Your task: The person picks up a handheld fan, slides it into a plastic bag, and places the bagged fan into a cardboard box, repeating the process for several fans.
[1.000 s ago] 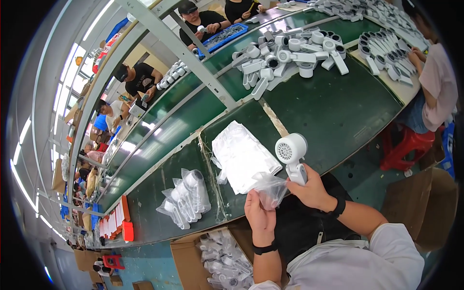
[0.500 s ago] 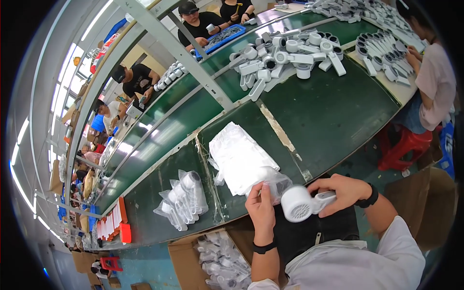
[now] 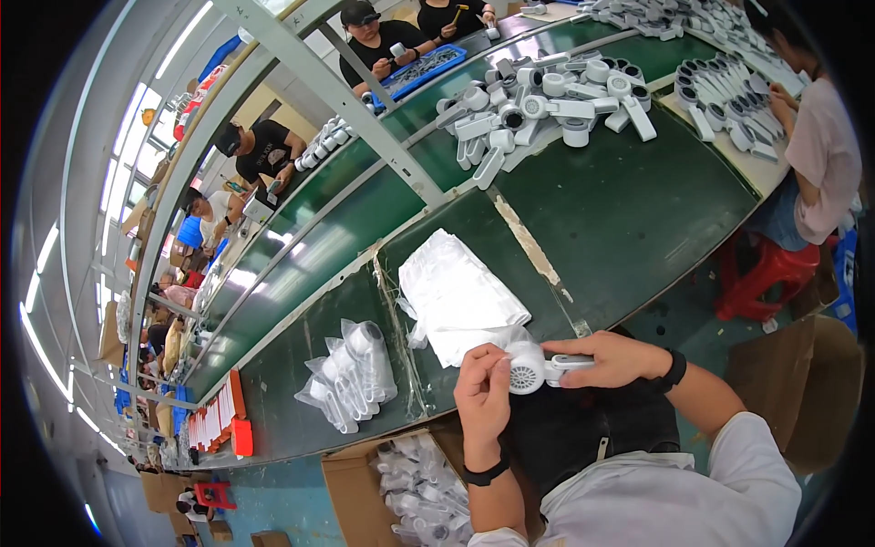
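Observation:
A white hair dryer (image 3: pixel 540 368) lies sideways over my lap, its round grille end inside a clear plastic bag (image 3: pixel 510 357). My right hand (image 3: pixel 609 357) grips the dryer's handle. My left hand (image 3: pixel 483 390) pinches the bag around the dryer's head. Just beyond my hands a stack of flat white plastic bags (image 3: pixel 456 294) rests on the green table (image 3: pixel 629 210).
Several bagged dryers (image 3: pixel 351 376) lie on the table to my left. A cardboard box (image 3: pixel 415 488) of bagged dryers stands below. A heap of unbagged white dryers (image 3: pixel 538 100) sits far ahead. Other workers sit along the line, one on a red stool (image 3: pixel 761 273) at right.
My right hand has lowered the dryer from upright above the table to lying sideways near my lap. The bag now covers its head, held by my left hand.

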Demonstrator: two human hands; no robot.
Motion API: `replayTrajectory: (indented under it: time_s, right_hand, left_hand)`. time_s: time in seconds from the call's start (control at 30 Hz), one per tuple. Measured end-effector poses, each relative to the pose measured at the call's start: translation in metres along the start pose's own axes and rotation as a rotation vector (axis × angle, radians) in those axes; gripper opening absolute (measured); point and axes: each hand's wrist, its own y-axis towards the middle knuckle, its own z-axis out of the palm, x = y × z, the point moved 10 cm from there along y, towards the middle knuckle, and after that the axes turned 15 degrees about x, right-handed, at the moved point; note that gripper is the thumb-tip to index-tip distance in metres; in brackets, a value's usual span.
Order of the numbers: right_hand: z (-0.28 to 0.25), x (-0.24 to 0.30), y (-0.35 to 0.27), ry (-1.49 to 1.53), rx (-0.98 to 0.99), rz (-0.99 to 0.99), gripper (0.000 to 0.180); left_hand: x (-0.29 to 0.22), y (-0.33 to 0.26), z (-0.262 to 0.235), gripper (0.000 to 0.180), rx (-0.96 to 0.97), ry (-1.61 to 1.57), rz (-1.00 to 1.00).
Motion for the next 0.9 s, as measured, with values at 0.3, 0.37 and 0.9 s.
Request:
replayTrajectory:
  time_s: [0.3,0.37,0.9]
  right_hand:
    - [0.001,-0.029,0.002,0.542,-0.404,0.004,0.058]
    - [0.002,-0.042,0.011,0.571,-0.45,-0.063,0.06]
    - [0.001,-0.02,0.003,0.469,-0.746,-0.299,0.047]
  left_hand:
    - [-0.042,-0.008,0.054,0.009,-0.044,0.737,0.224]
    - [-0.026,-0.008,0.068,0.013,0.036,0.53,0.207]
    - [0.09,-0.034,0.087,0.051,0.091,-0.65,-0.395]
